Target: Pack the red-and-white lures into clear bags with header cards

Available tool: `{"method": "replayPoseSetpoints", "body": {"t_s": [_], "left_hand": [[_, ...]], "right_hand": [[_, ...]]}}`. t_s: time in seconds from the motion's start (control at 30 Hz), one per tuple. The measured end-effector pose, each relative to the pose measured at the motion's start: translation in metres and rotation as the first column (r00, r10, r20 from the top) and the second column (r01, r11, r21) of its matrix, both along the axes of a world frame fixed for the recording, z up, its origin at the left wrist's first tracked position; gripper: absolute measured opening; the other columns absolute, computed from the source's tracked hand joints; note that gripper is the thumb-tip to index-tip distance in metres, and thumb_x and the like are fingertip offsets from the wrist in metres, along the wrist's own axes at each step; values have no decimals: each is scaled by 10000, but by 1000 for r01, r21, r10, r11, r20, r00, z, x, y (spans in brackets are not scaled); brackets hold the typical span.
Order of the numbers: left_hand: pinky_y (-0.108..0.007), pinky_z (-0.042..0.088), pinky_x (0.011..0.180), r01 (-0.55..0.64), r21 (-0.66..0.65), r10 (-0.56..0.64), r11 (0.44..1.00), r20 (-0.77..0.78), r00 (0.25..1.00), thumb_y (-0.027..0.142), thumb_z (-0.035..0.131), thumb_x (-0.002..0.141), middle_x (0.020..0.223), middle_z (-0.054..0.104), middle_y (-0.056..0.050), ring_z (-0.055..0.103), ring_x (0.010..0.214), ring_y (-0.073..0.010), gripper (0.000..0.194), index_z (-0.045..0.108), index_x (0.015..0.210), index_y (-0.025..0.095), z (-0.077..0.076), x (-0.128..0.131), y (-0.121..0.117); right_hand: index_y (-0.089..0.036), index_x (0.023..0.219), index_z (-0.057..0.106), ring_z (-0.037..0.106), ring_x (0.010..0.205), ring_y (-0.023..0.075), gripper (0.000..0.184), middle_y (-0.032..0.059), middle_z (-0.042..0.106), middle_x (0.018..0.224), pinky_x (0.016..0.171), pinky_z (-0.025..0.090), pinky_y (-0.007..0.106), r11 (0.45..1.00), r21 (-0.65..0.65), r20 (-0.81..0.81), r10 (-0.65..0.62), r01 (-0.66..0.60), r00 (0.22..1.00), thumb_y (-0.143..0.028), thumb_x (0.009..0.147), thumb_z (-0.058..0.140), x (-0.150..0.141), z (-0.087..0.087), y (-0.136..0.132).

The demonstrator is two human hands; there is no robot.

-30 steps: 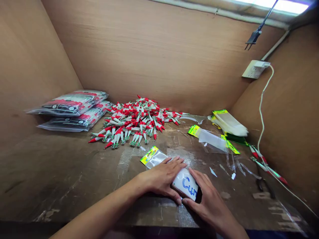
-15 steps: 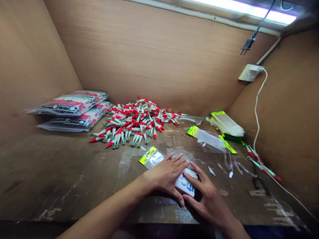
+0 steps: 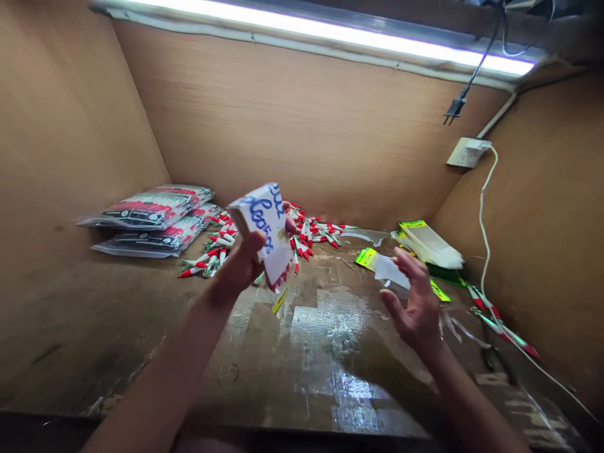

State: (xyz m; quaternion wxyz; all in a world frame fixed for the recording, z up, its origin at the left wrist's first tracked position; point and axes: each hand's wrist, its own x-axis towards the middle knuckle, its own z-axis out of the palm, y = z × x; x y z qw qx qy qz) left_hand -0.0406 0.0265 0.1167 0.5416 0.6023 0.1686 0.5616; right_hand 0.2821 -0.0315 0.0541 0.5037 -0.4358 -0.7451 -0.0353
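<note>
My left hand [image 3: 248, 255] is raised over the table, its fingers closed round a flat white block [image 3: 267, 229] with blue handwriting and red marks near its lower end. Below the block pokes a strip of yellow card [image 3: 282, 301], seemingly from a clear packet; most of it is hidden. Behind this hand lies a heap of red-and-white squid jigs [image 3: 306, 236] with green hooks. To the right, my right hand [image 3: 413, 302] hovers with thumb and fingers apart, holding nothing. It is closest to the clear packets [image 3: 391, 272] with yellow headers.
Filled plastic bags [image 3: 141, 211] are stacked at the left. A pile of empty clear packets [image 3: 431, 242] sits at the back right, beside a few loose jigs [image 3: 507, 330] and dark-handled pliers [image 3: 491, 352]. A white cable [image 3: 484, 220] runs down from the wall socket [image 3: 468, 152].
Both hands have left the tabletop. My left hand has lifted the white block up and to the left, and the packet beneath is off the table. My right hand has let go and moved right.
</note>
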Motion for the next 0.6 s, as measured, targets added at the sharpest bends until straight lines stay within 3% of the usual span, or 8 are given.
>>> {"method": "replayPoseSetpoints", "body": {"t_s": [0.07,0.17,0.4,0.47,0.6], "left_hand": [[-297,532,538,90,-12,-89,996,34,995,687,673,778,1078,640,-106,661,738,-232,707,528,1293,224,6,-6,-2],[-330,564,577,190,-63,-192,980,-27,981,684,741,715,1124,642,-126,673,767,-255,761,550,1290,223,0,-2,-5],[-377,570,702,228,-62,-229,972,-15,973,656,758,713,1161,661,-141,684,900,-308,807,527,1351,219,-22,13,0],[-410,549,801,319,-161,-321,934,10,947,676,723,740,1121,679,-146,674,984,-335,796,543,1343,187,-31,22,1],[-471,453,983,549,-349,-495,760,236,836,760,661,723,1059,686,-162,653,1047,-341,909,555,1337,99,-60,47,-1]], "right_hand": [[-266,1503,363,535,1269,325,632,123,486,1457,1057,454,539,989,-142,-41,21,-27,999,-409,936,604,1,-18,13],[-262,1497,365,587,1190,279,617,113,523,1423,1025,484,483,952,-290,-102,68,-95,992,-389,945,608,1,-34,22],[-266,1478,407,570,1198,275,605,104,567,1376,1058,445,471,938,-319,-161,89,-137,983,-380,930,638,1,-34,17],[-272,1475,415,565,1206,270,589,101,565,1380,1064,440,464,916,-352,-240,112,-194,964,-397,939,625,-2,-33,18],[-265,1446,463,553,1229,257,533,105,569,1370,1056,443,434,811,-401,-454,228,-426,861,-451,960,581,-18,-20,25]]}}
